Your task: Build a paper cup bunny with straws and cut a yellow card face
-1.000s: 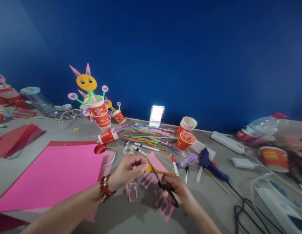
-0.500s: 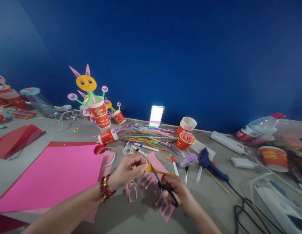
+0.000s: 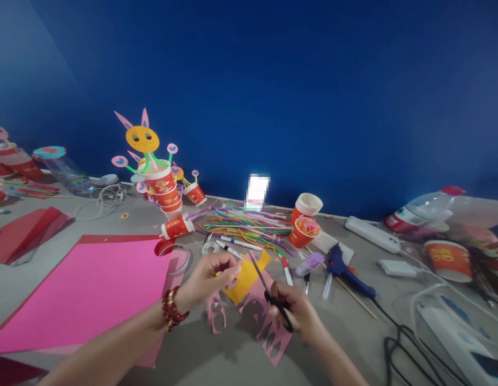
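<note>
Pinched between the fingers of my left hand (image 3: 216, 277) is a piece of yellow paper (image 3: 245, 279), its face turned toward me. My right hand (image 3: 291, 308) is wrapped round the black handles of the scissors (image 3: 279, 310), whose blades point up and left along the right side of the yellow paper. Beneath the hands lie pink paper scraps (image 3: 276, 343) with rounded holes cut in them. Whether the blades touch the yellow paper I cannot tell.
Pink sheets (image 3: 96, 289) lie at the left. Behind the hands are colourful pipe cleaners (image 3: 249, 222), markers (image 3: 287, 271) and a roll of tape (image 3: 209, 247). A blue glue gun (image 3: 347, 271) with its cable is at the right. Stacked cup figures (image 3: 164, 185) stand behind.
The yellow paper has turned from edge-on to showing its broad face. My right hand and the scissors have shifted slightly; my left hand keeps its pinch.
</note>
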{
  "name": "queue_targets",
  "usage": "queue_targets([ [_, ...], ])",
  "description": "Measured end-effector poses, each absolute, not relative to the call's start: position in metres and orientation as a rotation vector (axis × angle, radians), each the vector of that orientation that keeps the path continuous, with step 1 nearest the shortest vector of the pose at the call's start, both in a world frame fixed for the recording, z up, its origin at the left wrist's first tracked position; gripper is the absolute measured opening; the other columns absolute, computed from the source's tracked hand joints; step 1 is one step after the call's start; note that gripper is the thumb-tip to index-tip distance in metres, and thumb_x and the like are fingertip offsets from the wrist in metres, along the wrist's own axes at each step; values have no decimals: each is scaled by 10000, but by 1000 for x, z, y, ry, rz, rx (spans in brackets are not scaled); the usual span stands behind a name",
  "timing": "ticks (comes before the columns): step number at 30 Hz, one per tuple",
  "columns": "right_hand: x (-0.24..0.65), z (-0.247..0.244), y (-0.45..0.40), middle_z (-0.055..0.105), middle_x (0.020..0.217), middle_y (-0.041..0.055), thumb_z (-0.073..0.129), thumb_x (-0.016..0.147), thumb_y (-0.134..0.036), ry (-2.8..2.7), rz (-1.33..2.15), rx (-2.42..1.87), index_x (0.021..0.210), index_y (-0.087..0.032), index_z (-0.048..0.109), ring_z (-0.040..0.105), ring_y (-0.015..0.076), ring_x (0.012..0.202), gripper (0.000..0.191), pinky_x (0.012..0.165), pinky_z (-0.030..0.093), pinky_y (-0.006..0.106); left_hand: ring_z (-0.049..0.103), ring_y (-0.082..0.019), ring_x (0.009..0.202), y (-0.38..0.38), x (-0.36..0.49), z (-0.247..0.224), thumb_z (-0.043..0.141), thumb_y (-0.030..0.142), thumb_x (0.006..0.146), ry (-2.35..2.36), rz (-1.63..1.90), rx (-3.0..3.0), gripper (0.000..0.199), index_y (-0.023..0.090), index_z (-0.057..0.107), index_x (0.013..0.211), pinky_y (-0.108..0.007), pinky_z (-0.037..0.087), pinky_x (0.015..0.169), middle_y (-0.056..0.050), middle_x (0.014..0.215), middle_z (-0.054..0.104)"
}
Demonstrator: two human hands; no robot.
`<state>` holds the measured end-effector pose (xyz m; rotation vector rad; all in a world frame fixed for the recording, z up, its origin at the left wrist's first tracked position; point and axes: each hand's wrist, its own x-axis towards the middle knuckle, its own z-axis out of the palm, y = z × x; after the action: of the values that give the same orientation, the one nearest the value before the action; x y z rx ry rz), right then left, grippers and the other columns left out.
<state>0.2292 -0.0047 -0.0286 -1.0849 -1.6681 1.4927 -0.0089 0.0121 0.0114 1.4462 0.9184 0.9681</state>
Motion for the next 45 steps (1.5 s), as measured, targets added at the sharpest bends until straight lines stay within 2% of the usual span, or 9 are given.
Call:
queue_targets([
  [4, 233, -29, -1, 501, 573, -31, 641, 694, -804, -1609, 1437, -1032, 697, -214, 469, 528, 128, 450, 614, 434, 411, 231, 442, -85, 538, 14, -10, 12, 587, 431, 890, 926, 966, 1376, 350, 162, 521, 677, -218, 351, 531, 32, 593, 499],
  [8, 235, -29, 0, 573, 596, -2, 614, 767, -769, -1540, 1376, -961, 765, -188, 533, 481, 107, 444, 587, 426, 358, 224, 467, -94, 545, 18, -15, 13, 565, 453, 903, 965, 935, 1388, 333, 169, 547, 729, -226, 388, 552, 28, 620, 537],
  [15, 234, -33, -2, 619, 601, 12, 612, 861, -650, -1506, 1376, -1034, 797, -186, 525, 407, 78, 405, 477, 388, 289, 207, 545, -127, 566, 0, -13, 3, 601, 236, 882, 1019, 440, 2130, 179, 197, 653, 715, -234, 286, 526, 18, 630, 639],
  [20, 230, -32, -2, 607, 570, -2, 619, 835, -682, -1539, 1384, -1049, 793, -192, 515, 449, 89, 422, 503, 397, 306, 202, 682, -205, 763, -17, -2, -12, 577, 233, 906, 986, 160, 2490, 171, 194, 672, 769, -272, 378, 639, -35, 793, 742],
  [24, 228, -27, -3, 578, 567, -19, 625, 799, -722, -1538, 1378, -1051, 781, -199, 518, 495, 106, 444, 534, 421, 323, 221, 684, -235, 774, -17, 0, -14, 603, 334, 903, 1052, 46, 2608, 202, 187, 665, 779, -309, 418, 676, -50, 786, 734],
  [28, 227, -24, -4, 570, 554, -22, 637, 783, -725, -1568, 1329, -1061, 716, -207, 503, 475, 105, 457, 540, 455, 332, 240, 655, -207, 739, 6, -3, -5, 601, 463, 905, 1294, 246, 2558, 278, 203, 658, 826, -296, 432, 653, -25, 784, 691],
  [33, 226, -27, -4, 607, 543, -8, 630, 801, -694, -1585, 1354, -1062, 722, -212, 507, 489, 112, 451, 504, 467, 348, 249, 626, -268, 1054, 53, -4, 2, 608, 350, 910, 1397, 315, 2522, 267, 178, 633, 1112, -354, 469, 882, -110, 1146, 649],
  [39, 224, -33, -4, 596, 549, -17, 664, 814, -581, -1589, 1334, -1085, 715, -217, 495, 578, 144, 493, 413, 503, 404, 256, 640, -265, 1000, 76, -6, -6, 633, 253, 836, 1348, 279, 2431, 265, 175, 651, 1089, -341, 480, 858, -92, 1096, 669],
  [45, 223, -30, -5, 557, 560, -41, 671, 819, -524, -1625, 1317, -1080, 696, -219, 483, 578, 131, 486, 378, 486, 399, 241, 639, -217, 813, 82, -9, -11, 599, 131, 757, 1239, 340, 2264, 213, 173, 696, 942, -285, 454, 735, -48, 861, 700],
])
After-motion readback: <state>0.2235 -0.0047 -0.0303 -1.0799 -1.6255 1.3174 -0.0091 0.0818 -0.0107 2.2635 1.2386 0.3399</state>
